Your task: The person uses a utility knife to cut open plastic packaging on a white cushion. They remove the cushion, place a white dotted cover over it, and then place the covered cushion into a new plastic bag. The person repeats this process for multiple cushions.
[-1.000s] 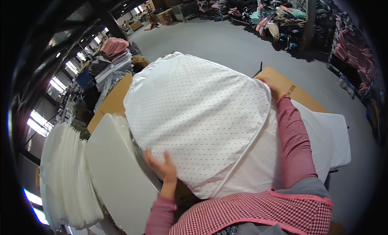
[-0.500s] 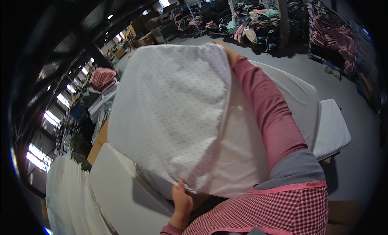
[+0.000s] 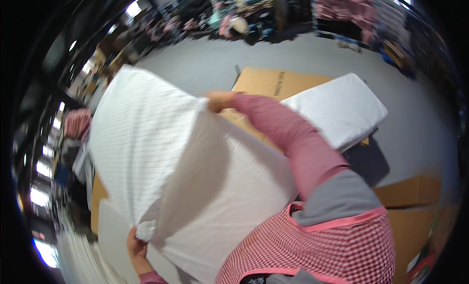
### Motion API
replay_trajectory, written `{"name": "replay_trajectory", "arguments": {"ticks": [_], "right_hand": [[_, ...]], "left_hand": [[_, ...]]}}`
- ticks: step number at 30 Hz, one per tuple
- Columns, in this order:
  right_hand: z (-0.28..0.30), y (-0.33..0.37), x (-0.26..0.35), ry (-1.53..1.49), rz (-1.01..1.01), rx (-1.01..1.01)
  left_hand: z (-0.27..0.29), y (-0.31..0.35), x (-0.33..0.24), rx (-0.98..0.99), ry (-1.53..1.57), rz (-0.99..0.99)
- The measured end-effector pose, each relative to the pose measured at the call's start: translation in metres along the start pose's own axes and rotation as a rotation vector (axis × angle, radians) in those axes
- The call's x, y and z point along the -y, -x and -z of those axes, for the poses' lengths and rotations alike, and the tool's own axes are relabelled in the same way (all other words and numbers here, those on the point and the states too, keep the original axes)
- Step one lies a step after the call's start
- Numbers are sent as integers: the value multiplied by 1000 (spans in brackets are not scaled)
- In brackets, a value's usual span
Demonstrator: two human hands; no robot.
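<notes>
- Nearest, at the lower edge, is the person's red-and-white checked apron (image 3: 312,245) with pink trim, worn over grey cloth.
- The left hand (image 3: 137,245) is closed on a bunched lower corner of the dotted white cloth (image 3: 141,127).
- A plain white sheet (image 3: 229,186) spreads in front of the apron, to the right of the dotted face (whether the two are joined, I cannot tell).
- At lower left, a pale board (image 3: 112,235) stands near the left hand, with a stack of white sheets (image 3: 80,257) beside it.
- The right hand (image 3: 220,101), blurred, grips the upper right edge of the dotted white cloth, which slants up between both hands; the arm in its pink sleeve (image 3: 293,127) reaches across the plain sheet.
- Beyond that arm lie brown cardboard (image 3: 261,84) and, against it, a white block (image 3: 337,108).
- At right are cardboard boxes (image 3: 410,220).
- Farther off, past the grey floor (image 3: 195,59), are a folded pink pile (image 3: 347,10) and mixed heaps of cloth (image 3: 244,10).
</notes>
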State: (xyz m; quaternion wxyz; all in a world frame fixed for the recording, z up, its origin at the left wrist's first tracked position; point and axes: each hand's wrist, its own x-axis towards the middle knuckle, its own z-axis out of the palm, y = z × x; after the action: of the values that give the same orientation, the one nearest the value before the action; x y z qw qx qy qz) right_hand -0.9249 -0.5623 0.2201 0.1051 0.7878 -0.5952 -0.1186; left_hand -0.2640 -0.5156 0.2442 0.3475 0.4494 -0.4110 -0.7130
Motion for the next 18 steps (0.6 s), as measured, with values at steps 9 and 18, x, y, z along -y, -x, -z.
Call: {"name": "replay_trajectory", "arguments": {"ticks": [9, 18], "right_hand": [[-89, 340, 186, -1956, -573, -72], [-42, 358, 290, -3031, -180, -166]], "left_hand": [[-48, 204, 179, -329, -36, 99], [-61, 171, 150, -363, 117, -187]]}}
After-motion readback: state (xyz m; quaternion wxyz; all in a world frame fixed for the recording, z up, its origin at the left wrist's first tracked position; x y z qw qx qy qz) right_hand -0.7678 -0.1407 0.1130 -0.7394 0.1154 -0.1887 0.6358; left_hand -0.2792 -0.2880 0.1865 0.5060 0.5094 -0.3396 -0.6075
